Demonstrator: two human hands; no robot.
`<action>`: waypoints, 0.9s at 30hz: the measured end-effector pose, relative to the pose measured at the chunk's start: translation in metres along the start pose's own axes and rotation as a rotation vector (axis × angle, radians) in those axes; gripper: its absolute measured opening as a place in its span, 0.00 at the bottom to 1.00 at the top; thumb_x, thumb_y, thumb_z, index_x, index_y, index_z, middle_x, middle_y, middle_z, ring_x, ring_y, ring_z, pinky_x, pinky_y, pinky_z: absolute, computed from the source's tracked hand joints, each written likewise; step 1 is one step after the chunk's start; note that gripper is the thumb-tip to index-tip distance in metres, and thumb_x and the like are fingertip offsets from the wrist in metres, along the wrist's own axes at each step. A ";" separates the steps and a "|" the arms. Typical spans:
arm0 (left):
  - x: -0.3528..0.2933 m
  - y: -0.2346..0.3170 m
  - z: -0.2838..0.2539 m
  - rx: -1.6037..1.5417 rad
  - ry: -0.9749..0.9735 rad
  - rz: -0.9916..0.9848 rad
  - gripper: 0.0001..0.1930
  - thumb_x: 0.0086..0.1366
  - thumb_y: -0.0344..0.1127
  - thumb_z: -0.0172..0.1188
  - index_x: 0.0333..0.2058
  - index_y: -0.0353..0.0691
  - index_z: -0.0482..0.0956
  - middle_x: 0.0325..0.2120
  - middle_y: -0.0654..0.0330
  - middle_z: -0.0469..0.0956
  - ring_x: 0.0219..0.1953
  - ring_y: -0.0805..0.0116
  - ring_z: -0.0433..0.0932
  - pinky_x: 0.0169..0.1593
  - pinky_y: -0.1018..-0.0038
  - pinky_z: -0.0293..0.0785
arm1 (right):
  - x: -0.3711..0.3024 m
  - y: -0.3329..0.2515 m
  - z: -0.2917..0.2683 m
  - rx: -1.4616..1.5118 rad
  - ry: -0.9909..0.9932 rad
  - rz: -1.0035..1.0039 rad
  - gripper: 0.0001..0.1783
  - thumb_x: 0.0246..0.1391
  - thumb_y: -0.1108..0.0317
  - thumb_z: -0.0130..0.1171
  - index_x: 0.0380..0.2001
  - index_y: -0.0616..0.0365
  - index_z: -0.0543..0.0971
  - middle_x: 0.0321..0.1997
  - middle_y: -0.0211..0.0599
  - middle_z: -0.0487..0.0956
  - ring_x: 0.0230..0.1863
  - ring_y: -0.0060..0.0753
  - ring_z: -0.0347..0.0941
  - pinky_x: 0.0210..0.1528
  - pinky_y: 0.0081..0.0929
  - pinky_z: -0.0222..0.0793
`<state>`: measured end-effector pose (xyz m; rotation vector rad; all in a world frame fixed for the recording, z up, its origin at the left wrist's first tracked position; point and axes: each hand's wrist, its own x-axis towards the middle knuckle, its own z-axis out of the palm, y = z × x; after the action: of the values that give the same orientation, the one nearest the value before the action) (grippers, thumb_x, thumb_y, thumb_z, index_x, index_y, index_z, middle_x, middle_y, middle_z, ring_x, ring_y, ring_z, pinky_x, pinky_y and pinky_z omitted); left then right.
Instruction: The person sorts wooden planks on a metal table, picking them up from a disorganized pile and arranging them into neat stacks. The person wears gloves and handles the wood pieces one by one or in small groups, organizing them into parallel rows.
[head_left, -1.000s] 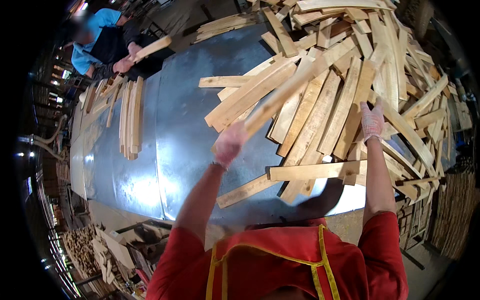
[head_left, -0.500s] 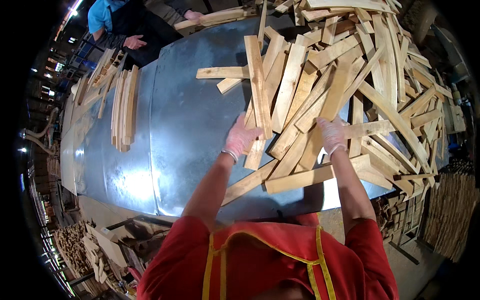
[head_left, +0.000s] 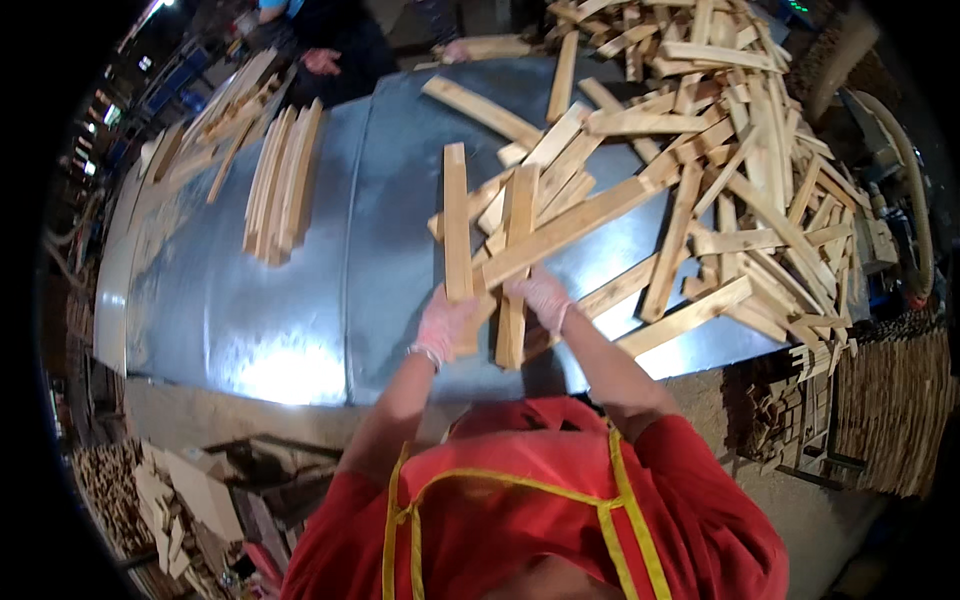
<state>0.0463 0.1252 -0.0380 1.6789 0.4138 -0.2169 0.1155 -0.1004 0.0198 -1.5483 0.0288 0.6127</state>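
Note:
My left hand [head_left: 443, 322], in a thin clear glove, is closed round the near end of a pale wooden strip [head_left: 456, 215] that points away from me. Close beside it, my gloved right hand [head_left: 543, 297] grips a wooden strip [head_left: 517, 220] standing out past both sides of the fingers. A longer strip [head_left: 590, 220] runs slantwise from between the hands toward the pile, lying across several others. Which of these overlapping strips the right fingers also touch is partly hidden.
A big heap of loose wooden strips [head_left: 765, 150] covers the right of the metal table [head_left: 400, 180]. To the left lies a neat row of strips [head_left: 283, 185]. Beyond the table's far edge a co-worker's gloved hand [head_left: 322, 62] shows. Stacked wood [head_left: 890, 410] stands at lower right.
My right hand has come left, near my left hand, and strips have been drawn out of the heap with it. More bare metal shows between them and the heap. The whole view has shifted.

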 end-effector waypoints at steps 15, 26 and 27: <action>-0.035 0.058 -0.042 0.867 0.438 -0.038 0.47 0.56 0.51 0.73 0.71 0.45 0.64 0.71 0.48 0.63 0.64 0.41 0.72 0.66 0.53 0.70 | -0.015 0.041 -0.022 0.516 0.126 0.188 0.14 0.62 0.65 0.67 0.50 0.47 0.78 0.38 0.27 0.78 0.34 0.26 0.72 0.36 0.25 0.67; -0.036 0.014 -0.066 -0.104 0.275 -0.145 0.34 0.60 0.30 0.64 0.67 0.40 0.71 0.42 0.60 0.82 0.41 0.72 0.78 0.48 0.73 0.77 | 0.068 -0.036 0.101 -0.387 0.037 -0.040 0.48 0.56 0.59 0.68 0.73 0.66 0.59 0.61 0.54 0.80 0.59 0.48 0.78 0.62 0.35 0.70; -0.034 0.014 -0.066 -0.080 0.266 -0.142 0.35 0.60 0.31 0.64 0.67 0.40 0.71 0.44 0.57 0.83 0.44 0.68 0.80 0.50 0.71 0.77 | 0.066 -0.029 0.112 -0.309 0.040 -0.096 0.48 0.56 0.59 0.68 0.74 0.65 0.58 0.61 0.54 0.80 0.59 0.49 0.78 0.62 0.35 0.70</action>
<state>0.0144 0.1842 -0.0026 1.6058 0.7328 -0.0795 0.1433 0.0298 0.0270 -1.8490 -0.1134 0.5271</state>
